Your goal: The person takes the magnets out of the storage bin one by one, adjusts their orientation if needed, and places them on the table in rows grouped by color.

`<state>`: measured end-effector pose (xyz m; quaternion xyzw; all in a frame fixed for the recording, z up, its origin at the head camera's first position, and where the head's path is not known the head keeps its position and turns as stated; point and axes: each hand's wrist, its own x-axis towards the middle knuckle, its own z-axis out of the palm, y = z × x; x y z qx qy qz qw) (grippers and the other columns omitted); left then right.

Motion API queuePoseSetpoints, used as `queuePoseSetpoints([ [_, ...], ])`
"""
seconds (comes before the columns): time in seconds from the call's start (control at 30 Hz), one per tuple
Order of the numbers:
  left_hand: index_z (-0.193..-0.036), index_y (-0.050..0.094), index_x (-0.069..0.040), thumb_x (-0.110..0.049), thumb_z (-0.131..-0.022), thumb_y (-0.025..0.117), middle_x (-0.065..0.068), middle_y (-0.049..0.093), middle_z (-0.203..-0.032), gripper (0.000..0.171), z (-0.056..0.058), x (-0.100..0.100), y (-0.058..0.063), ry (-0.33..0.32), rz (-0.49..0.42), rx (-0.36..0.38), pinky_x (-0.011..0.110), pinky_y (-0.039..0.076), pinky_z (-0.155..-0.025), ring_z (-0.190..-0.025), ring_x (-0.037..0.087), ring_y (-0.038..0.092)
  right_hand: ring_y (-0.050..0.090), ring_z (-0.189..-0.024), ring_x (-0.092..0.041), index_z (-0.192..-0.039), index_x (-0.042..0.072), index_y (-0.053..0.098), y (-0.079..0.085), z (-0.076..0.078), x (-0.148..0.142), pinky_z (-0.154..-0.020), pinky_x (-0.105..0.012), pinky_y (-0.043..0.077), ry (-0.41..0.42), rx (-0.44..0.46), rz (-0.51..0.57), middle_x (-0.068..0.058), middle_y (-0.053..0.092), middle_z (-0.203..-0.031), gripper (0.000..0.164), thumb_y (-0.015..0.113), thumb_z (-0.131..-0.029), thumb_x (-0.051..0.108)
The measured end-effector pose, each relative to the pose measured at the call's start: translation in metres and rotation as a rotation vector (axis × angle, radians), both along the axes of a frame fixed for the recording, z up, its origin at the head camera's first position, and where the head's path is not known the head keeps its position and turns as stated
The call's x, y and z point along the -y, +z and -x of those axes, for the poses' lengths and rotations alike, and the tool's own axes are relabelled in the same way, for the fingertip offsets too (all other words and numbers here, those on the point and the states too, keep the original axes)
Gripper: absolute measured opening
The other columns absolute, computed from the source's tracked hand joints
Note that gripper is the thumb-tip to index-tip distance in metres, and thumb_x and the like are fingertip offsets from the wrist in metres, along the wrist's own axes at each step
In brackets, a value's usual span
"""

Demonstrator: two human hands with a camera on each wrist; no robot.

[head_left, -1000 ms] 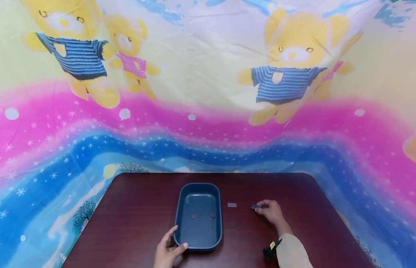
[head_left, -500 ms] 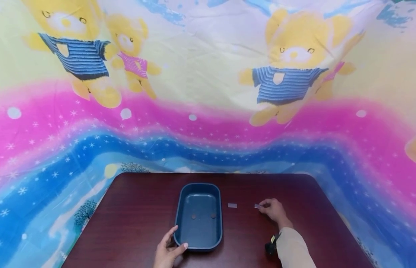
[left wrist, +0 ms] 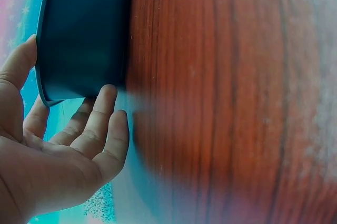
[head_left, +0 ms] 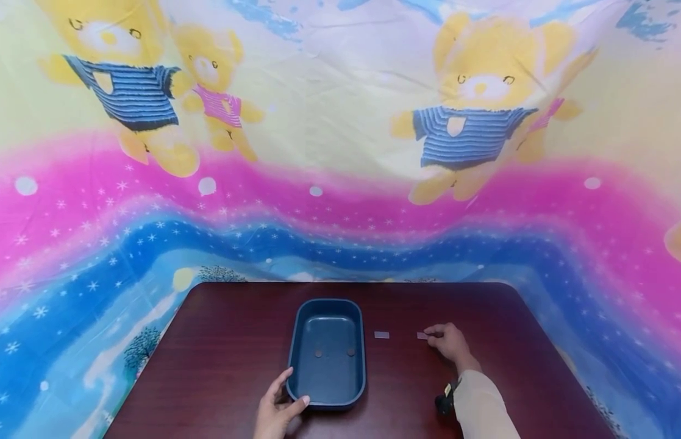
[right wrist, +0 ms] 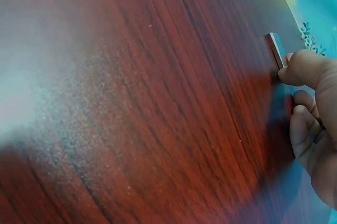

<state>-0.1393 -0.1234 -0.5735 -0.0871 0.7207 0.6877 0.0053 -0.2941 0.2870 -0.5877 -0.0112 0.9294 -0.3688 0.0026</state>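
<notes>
In the head view, my left hand (head_left: 277, 410) holds the near-left corner of a dark blue plastic tray (head_left: 364, 372), thumb on its near rim and index finger at its left side. The left wrist view shows the other fingers loosely bent beside the tray's wall (left wrist: 84, 34). My right hand (head_left: 451, 345) pinches the end of a small, thin rectangular piece (head_left: 421, 335) at the table. In the right wrist view the thumb lies against this piece (right wrist: 276, 49). A similar pale rectangular piece (head_left: 381, 335) lies between the tray and that hand.
Two small brown round things, one a brown disc (head_left: 318, 353), lie inside the tray. The dark red wooden table (head_left: 225, 341) has rounded far corners. A printed bear cloth (head_left: 340, 152) hangs behind it.
My right hand has shifted slightly right with the small piece, whose visible face turned from dark to pale. My left hand and the tray stay in place.
</notes>
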Motion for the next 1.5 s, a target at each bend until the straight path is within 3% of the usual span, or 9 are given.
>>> queuePoseSetpoints([
  [0.53, -0.138, 0.041, 0.0, -0.01, -0.075, 0.078, 0.032, 0.047, -0.126, 0.074, 0.001, 0.0, -0.001, 0.002, -0.006, 0.004, 0.032, 0.05, -0.072, -0.101, 0.035, 0.055, 0.054, -0.082, -0.025, -0.1, 0.003, 0.071, 0.001, -0.005, -0.001, -0.064, -0.036, 0.044, -0.006, -0.021, 0.028, -0.019, 0.06, -0.11, 0.02, 0.066, -0.081, 0.0],
  [0.73, -0.138, 0.041, 0.0, -0.01, -0.075, 0.078, 0.032, 0.047, -0.126, 0.073, 0.001, 0.001, 0.001, -0.005, 0.008, -0.004, 0.032, 0.05, -0.072, -0.103, 0.036, 0.054, 0.056, -0.098, -0.035, -0.112, -0.004, 0.064, 0.009, -0.01, 0.006, -0.071, -0.04, 0.048, -0.004, -0.022, 0.106, -0.024, 0.059, -0.113, 0.028, 0.064, -0.084, 0.0],
  [0.9, -0.137, 0.042, 0.0, -0.012, -0.075, 0.078, 0.033, 0.046, -0.127, 0.073, 0.001, 0.002, 0.001, 0.005, 0.021, -0.003, 0.034, 0.05, -0.074, -0.105, 0.038, 0.053, 0.055, -0.1, -0.037, -0.117, -0.006, 0.06, 0.016, -0.013, 0.012, -0.074, -0.042, 0.048, -0.023, -0.02, 0.12, -0.025, 0.058, -0.112, 0.034, 0.064, -0.085, 0.002],
  [1.03, -0.137, 0.041, 0.001, -0.012, -0.075, 0.078, 0.035, 0.045, -0.126, 0.073, 0.0, 0.001, -0.001, -0.011, 0.014, -0.01, 0.037, 0.051, -0.074, -0.106, 0.04, 0.052, 0.054, -0.103, -0.038, -0.12, -0.005, 0.058, 0.026, -0.019, 0.019, -0.079, -0.046, 0.047, -0.021, -0.02, 0.117, -0.025, 0.058, -0.113, 0.037, 0.064, -0.085, 0.003],
  [1.23, -0.137, 0.039, 0.003, -0.01, -0.075, 0.077, 0.036, 0.048, -0.122, 0.074, 0.0, 0.0, -0.003, -0.026, 0.003, -0.008, 0.036, 0.052, -0.069, -0.1, 0.038, 0.056, 0.06, -0.099, -0.032, -0.121, -0.007, 0.056, 0.046, -0.033, 0.033, -0.077, -0.042, 0.049, 0.031, 0.057, 0.216, -0.024, 0.061, -0.11, 0.041, 0.067, -0.082, 0.003],
  [1.5, -0.136, 0.039, 0.005, -0.009, -0.075, 0.078, 0.036, 0.048, -0.122, 0.074, 0.002, 0.001, -0.003, -0.016, 0.007, -0.029, 0.033, 0.052, -0.067, -0.095, 0.034, 0.058, 0.055, -0.103, -0.035, -0.117, -0.001, 0.061, 0.075, -0.043, 0.049, -0.08, -0.048, 0.047, 0.081, 0.11, 0.074, -0.02, 0.06, -0.113, 0.045, 0.075, -0.077, 0.015],
])
